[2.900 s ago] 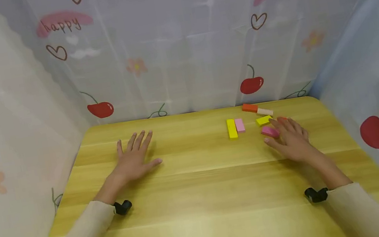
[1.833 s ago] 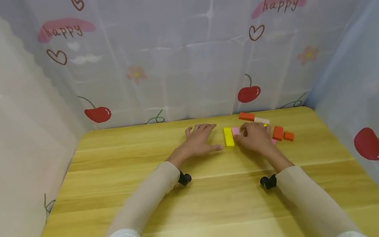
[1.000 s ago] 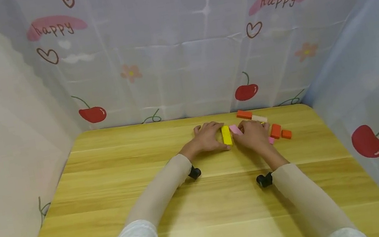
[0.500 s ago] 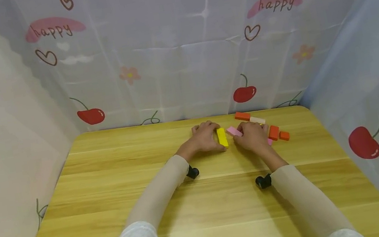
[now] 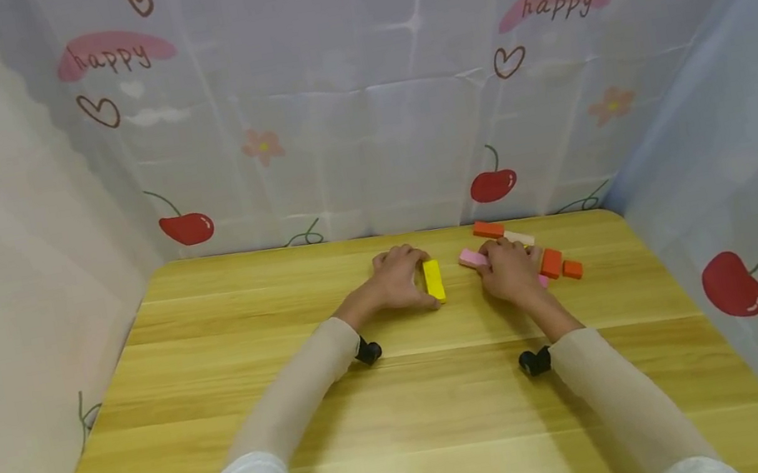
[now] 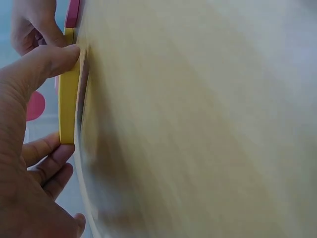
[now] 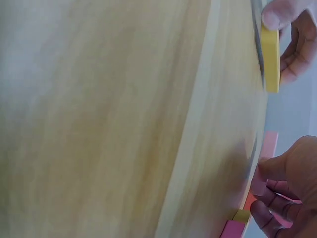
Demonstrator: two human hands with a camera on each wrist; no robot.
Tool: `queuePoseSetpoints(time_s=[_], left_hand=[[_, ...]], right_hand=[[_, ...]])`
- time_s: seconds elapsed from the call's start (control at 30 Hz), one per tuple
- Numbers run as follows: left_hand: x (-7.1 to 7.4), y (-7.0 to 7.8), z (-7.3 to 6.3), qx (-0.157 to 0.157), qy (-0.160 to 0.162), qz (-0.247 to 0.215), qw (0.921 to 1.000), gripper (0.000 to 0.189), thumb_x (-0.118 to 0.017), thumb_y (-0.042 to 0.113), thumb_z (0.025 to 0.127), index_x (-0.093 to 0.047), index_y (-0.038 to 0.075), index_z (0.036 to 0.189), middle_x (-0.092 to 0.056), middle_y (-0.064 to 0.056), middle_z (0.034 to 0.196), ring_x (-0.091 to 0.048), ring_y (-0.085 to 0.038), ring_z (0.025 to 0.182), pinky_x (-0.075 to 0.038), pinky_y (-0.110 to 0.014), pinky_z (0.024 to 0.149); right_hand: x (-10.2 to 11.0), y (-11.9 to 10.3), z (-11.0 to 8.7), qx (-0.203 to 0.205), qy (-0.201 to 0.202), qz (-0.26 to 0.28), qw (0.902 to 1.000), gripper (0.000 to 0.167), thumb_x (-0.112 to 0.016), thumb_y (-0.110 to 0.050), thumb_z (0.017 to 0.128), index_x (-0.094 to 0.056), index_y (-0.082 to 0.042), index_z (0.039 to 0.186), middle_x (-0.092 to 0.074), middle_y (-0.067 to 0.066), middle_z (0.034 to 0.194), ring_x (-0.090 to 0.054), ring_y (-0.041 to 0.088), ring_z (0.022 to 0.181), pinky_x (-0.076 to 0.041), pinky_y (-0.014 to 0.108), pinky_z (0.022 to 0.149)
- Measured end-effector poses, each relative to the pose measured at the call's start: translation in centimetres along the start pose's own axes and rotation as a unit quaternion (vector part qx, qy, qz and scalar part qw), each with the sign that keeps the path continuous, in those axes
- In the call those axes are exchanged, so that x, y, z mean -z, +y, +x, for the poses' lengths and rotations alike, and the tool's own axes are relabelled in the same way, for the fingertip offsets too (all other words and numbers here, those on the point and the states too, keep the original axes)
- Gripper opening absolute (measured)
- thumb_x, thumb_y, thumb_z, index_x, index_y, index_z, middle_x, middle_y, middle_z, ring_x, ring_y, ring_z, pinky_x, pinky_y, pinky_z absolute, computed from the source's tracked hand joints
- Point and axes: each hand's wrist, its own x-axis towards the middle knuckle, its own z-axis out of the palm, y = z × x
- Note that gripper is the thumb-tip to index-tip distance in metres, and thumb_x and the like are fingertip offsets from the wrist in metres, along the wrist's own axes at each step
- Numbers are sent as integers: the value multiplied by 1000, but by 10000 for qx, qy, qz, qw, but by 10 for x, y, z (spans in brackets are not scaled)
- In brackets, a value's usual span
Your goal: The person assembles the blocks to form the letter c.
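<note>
My left hand (image 5: 400, 277) grips a long yellow block (image 5: 434, 282) by its two ends, thumb at the near end and fingertips at the far end. In the left wrist view, the thumb and fingers span that yellow block (image 6: 69, 106) lengthwise. To the right, my right hand (image 5: 509, 271) pinches a light pink block (image 5: 472, 258), whose left end sticks out slantwise past the fingers. The right wrist view has the light pink block (image 7: 269, 145) between thumb and fingers, the rest hidden by them. A gap separates the two held blocks.
Beside the right hand lie an orange block (image 5: 551, 263) and a small orange block (image 5: 573, 269). Behind it are another orange block (image 5: 488, 229) and a cream block (image 5: 519, 237). A darker pink block (image 5: 543, 281) is partly covered by the hand. A printed curtain (image 5: 363, 146) borders the table.
Both hands came in to the yellow and light pink blocks, which lay side by side. The left hand has drawn the yellow block leftward; the light pink block has been turned aslant by the right hand.
</note>
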Motion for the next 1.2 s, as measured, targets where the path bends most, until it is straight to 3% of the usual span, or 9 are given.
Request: queuePoseSetpoints(time_s=[0.2, 0.47, 0.77, 1.2], left_hand=[[9, -9, -24, -87, -29, -103, 9999, 93, -84, 65, 80, -52, 18, 154, -57, -5, 145, -50, -28, 137, -26, -65, 124], [15, -15, -43, -64, 75, 105, 9999, 96, -87, 66, 78, -53, 19, 154, -59, -2, 143, -51, -26, 137, -26, -65, 124], [22, -30, -78, -23, 210, -32, 9998, 97, -89, 67, 76, -54, 19, 152, -60, -2, 141, -51, -28, 136, -23, -66, 125], [29, -42, -119, 8, 245, -91, 9997, 95, -89, 66, 76, -55, 18, 149, -59, -2, 141, -48, -30, 143, -21, -66, 126]], right_hand=[[0, -1, -2, 241, 47, 46, 9997, 34, -58, -21, 109, -63, -4, 138, -61, 23, 141, -55, 50, 123, -23, 72, 108], [3, 4, -5, 814, 138, 10, 9966, 33, -58, -18, 110, -63, -4, 139, -61, 24, 144, -54, 51, 126, -24, 72, 104], [-1, -5, -4, 1335, 72, 106, 9910, 30, -58, -20, 111, -65, -6, 136, -62, 22, 141, -47, 48, 126, -24, 68, 100], [-6, -24, -9, 1861, -180, 47, 9824, 29, -62, -24, 110, -67, -9, 135, -66, 17, 135, -48, 43, 122, -23, 65, 102]])
